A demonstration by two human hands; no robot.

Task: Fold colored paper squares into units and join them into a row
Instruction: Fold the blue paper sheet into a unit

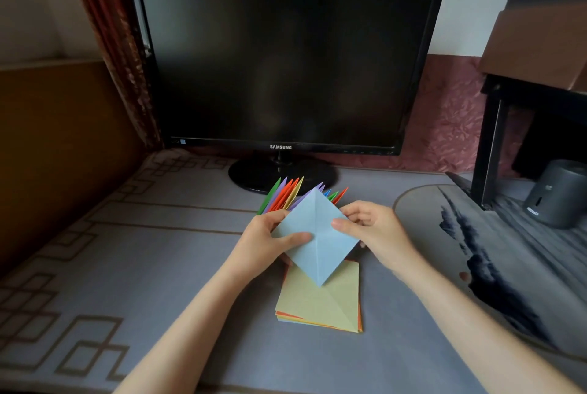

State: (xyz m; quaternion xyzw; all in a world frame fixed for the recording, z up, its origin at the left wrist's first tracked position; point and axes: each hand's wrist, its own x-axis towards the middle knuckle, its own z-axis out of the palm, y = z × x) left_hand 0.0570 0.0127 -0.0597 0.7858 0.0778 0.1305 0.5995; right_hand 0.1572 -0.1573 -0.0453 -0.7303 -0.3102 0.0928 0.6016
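**Light blue sheet in hand for the next unit**

A light blue paper square point(317, 235), turned corner-up as a diamond and creased from far corner to near corner, is held in the air between both hands; its left part is pinched by the left hand point(266, 244), thumb on the front and fingers behind; its right part is grasped likewise by the right hand point(374, 228), fingers curled at the back. The step in hand is judged to be the folding of a further unit; the next move is thought to call for corners brought squarely together along the crease and the fold pressed flat, since a skewed unit is likely to seat badly in the row. Under the sheet, nearer the person, a stack of coloured paper squares point(320, 301) topped by a yellow-green sheet is laid on the grey patterned desk mat point(158, 266); just beyond the hands a fan of folded units point(282, 196) in green, purple, orange, yellow and blue is stood. On the lower bezel of the black monitor point(279, 60) "SAMSUNG" is read; small writing on the dark grey cylinder point(556, 193) at far right is not legible.
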